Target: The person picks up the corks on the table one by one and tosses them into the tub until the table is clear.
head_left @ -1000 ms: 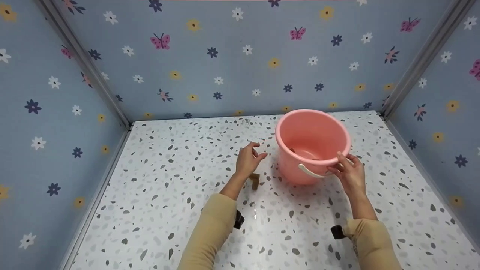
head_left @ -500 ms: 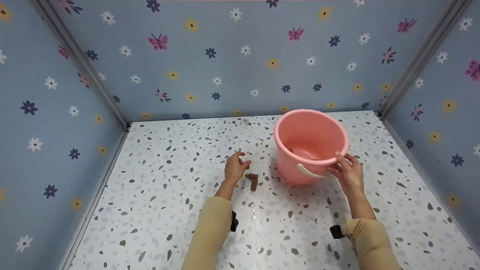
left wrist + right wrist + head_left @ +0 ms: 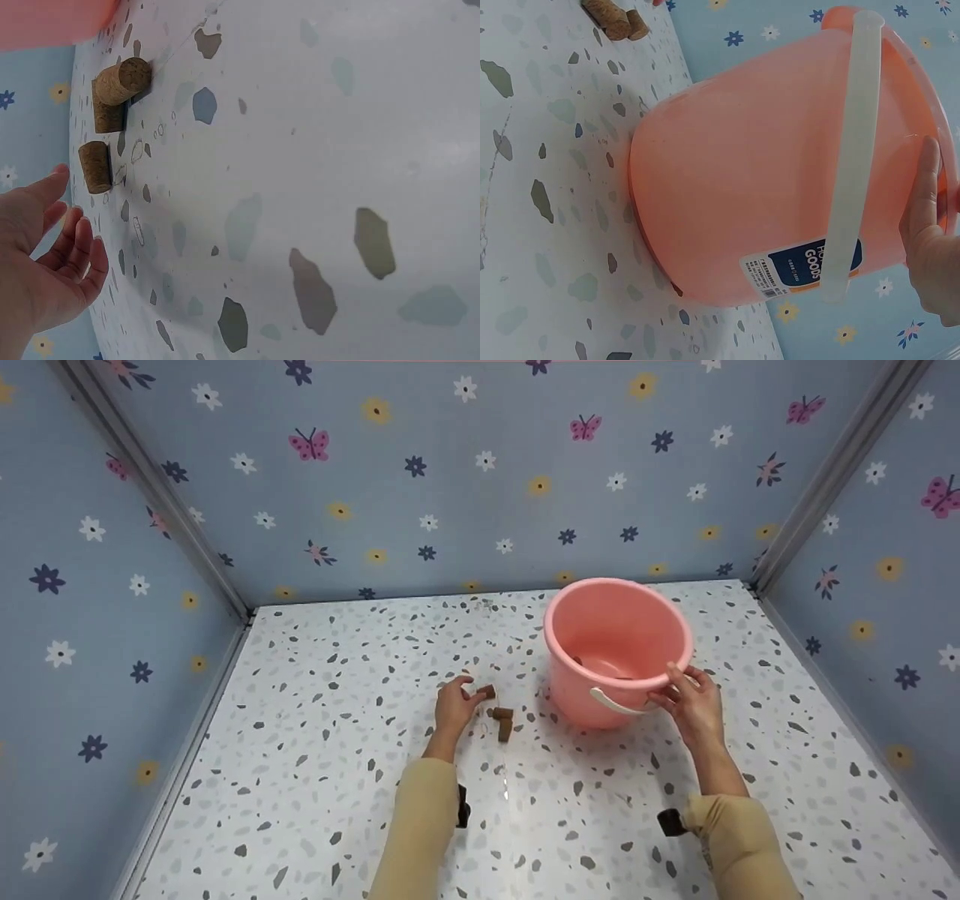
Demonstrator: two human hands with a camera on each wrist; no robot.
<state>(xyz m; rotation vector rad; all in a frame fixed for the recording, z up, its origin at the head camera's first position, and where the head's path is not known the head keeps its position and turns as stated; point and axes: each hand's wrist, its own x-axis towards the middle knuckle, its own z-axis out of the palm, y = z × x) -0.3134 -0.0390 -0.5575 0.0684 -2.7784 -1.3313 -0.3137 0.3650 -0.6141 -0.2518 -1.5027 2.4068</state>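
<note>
Three brown corks lie on the speckled tabletop: one cork sits apart from the lying cork and the nearer cork, which are close together. My left hand hovers beside the separate cork, thumb and fingers loosely bent and apart; the left wrist view shows a gap between the thumb and that cork. A pink bucket stands upright and slightly tilted to my view, at the right. My right hand grips its near right rim, thumb outside. Small brown pieces inside are mostly hidden by the wall.
The bucket's white handle hangs down its near side. Flowered blue panels wall in the table at the back, left and right. A label is stuck on the bucket.
My left hand has moved left and toward me, away from the bucket, uncovering the corks. The right hand stays at the bucket's rim.
</note>
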